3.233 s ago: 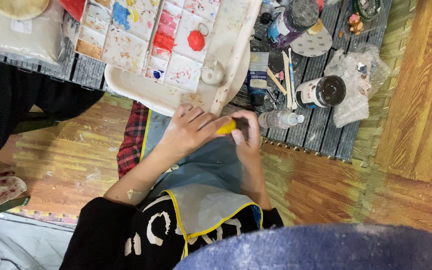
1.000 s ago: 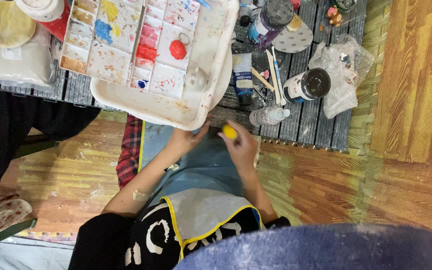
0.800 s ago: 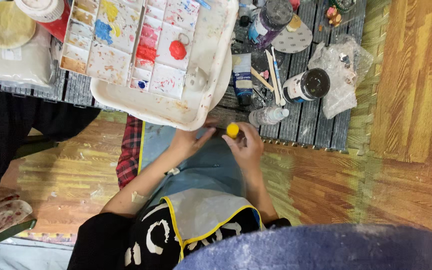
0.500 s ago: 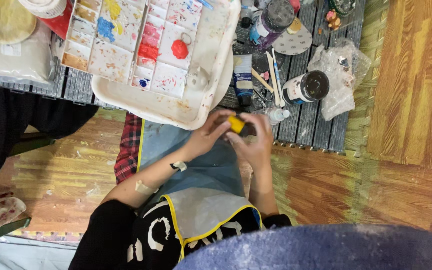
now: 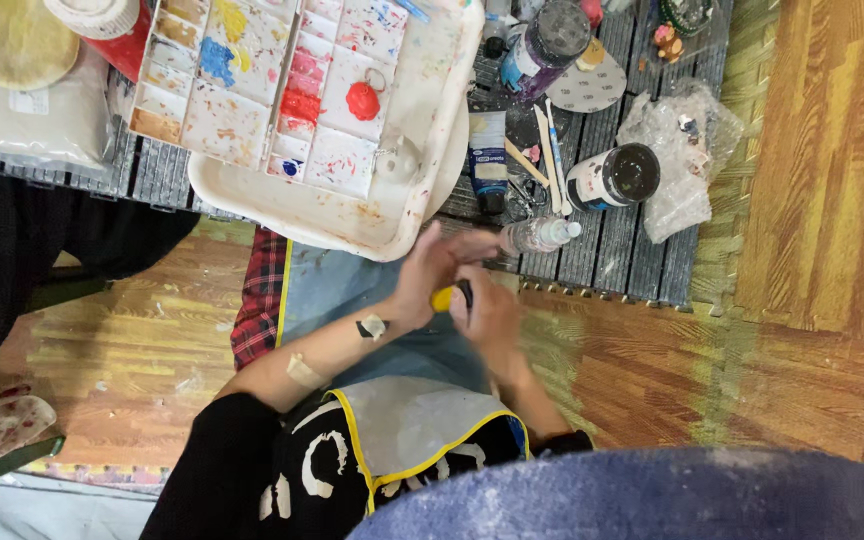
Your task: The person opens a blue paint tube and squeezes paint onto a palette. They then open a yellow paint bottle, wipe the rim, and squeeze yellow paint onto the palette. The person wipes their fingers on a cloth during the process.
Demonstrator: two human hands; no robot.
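Head view: both hands, left hand [image 5: 430, 283] and right hand [image 5: 487, 315], together grip a yellow tube [image 5: 443, 298] just below the white tray [image 5: 422, 190], over the wood floor [image 5: 812, 200].

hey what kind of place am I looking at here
Most likely a home painting or craft corner on the floor. A paint-smeared palette lies in a white tray, paint jars and tubes stand on a grey mat, and both hands hold a small yellow tube.

Both forearms angle inward over the lap, the left hand [image 5: 430, 280] and right hand [image 5: 487, 312] pressed close together, fingers curled and blurred.
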